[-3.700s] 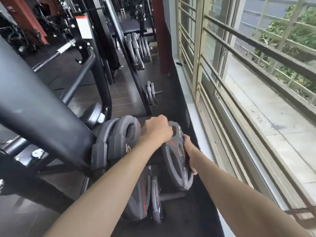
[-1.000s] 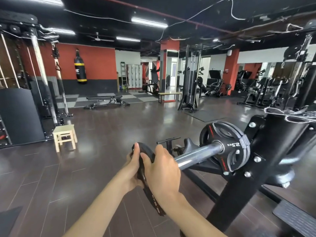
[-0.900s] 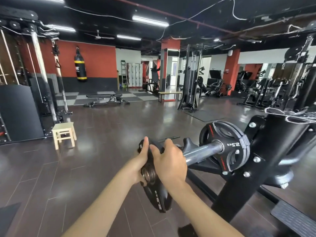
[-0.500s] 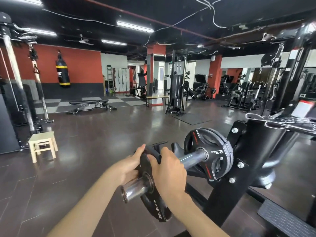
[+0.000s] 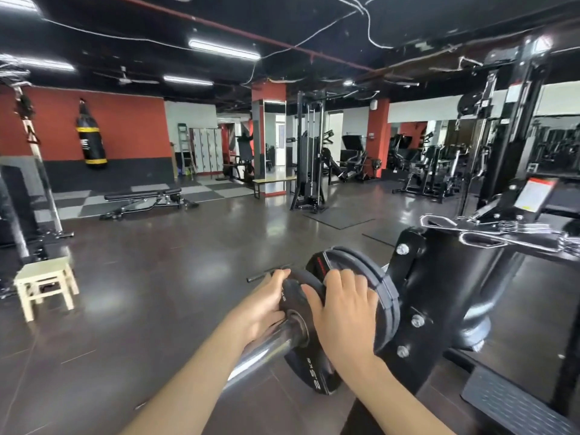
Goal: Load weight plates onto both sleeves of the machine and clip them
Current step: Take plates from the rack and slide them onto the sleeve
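A black 2.5 kg weight plate point(image 5: 314, 372) sits on the machine's chrome sleeve point(image 5: 266, 348), which passes through its centre hole. My left hand point(image 5: 260, 309) holds its left edge, fingers over the top rim. My right hand point(image 5: 345, 312) grips its right side, fingers curled over the rim. Just behind it, other black plates point(image 5: 383, 290) are stacked on the same sleeve against the black machine arm point(image 5: 439, 296). No clip is in view.
A pale wooden stool point(image 5: 44, 287) stands at the left on the dark floor. A black bench point(image 5: 144, 199) and a cable tower point(image 5: 309, 158) stand further back. A chrome handle point(image 5: 489, 237) lies on top of the machine at right.
Both hands have pushed the plate further along the sleeve, from near its tip to close against the loaded plates. More bare chrome now shows in front of it.
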The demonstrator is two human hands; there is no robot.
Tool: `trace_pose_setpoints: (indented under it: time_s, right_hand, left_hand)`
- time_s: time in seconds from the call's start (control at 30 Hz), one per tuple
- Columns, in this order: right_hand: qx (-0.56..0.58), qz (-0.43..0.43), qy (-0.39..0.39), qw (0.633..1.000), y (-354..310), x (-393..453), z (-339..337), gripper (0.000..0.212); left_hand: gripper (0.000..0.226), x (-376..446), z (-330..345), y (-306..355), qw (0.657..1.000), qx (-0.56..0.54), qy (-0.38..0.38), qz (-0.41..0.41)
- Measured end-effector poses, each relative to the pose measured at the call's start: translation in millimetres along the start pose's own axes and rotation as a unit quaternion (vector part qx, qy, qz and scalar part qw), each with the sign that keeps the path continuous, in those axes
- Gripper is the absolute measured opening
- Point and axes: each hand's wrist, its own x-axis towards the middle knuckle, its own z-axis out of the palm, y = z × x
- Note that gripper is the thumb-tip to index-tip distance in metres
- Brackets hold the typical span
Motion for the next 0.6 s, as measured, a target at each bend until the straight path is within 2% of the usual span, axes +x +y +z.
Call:
trace_pose_setpoints:
  time_s: [0.07, 0.13, 0.27, 0.33, 0.4, 0.43, 0.5, 0.6]
  right_hand:
    - [-0.03, 0.0, 0.003, 1.0, 24.1, 14.7, 3.9, 0.034]
    - [-0.047, -0.005, 0.006, 0.999, 49.1, 25.8, 10.0, 0.034]
    - [-0.011, 0.045, -0.057, 0.997, 74.8, 39.5, 19.0, 0.066]
    - [0.034, 0.066, -0.104, 0.992, 74.4, 41.2, 22.3, 0.072]
    - [0.053, 0.06, -0.125, 0.989, 74.2, 40.9, 22.5, 0.072]
    - [0.058, 0.053, -0.131, 0.988, 75.7, 41.8, 21.4, 0.072]
    - [0.07, 0.046, -0.154, 0.985, 79.1, 45.5, 19.6, 0.072]
    - [0.1, 0.062, -0.187, 0.975, 80.2, 48.4, 16.5, 0.071]
  left_hand:
    - [0.081, 20.5, 20.9, 0.5, 1.0, -0.006, -0.01, 0.001]
    - [0.083, 35.2, 39.1, 0.9, 1.0, 0.001, -0.02, 0.012]
    - [0.097, 55.7, 65.2, 7.9, 0.999, 0.003, -0.039, 0.03]
    - [0.082, 60.3, 75.3, 5.3, 0.999, 0.004, -0.006, 0.042]
    - [0.057, 65.8, 81.1, -2.1, 0.993, 0.017, 0.089, 0.07]
    - [0.051, 74.7, 80.6, -7.5, 0.987, 0.037, 0.131, 0.08]
    - [0.054, 83.2, 81.8, -10.4, 0.983, 0.053, 0.159, 0.075]
    - [0.075, 72.6, 92.1, -0.5, 0.988, 0.036, 0.13, 0.073]
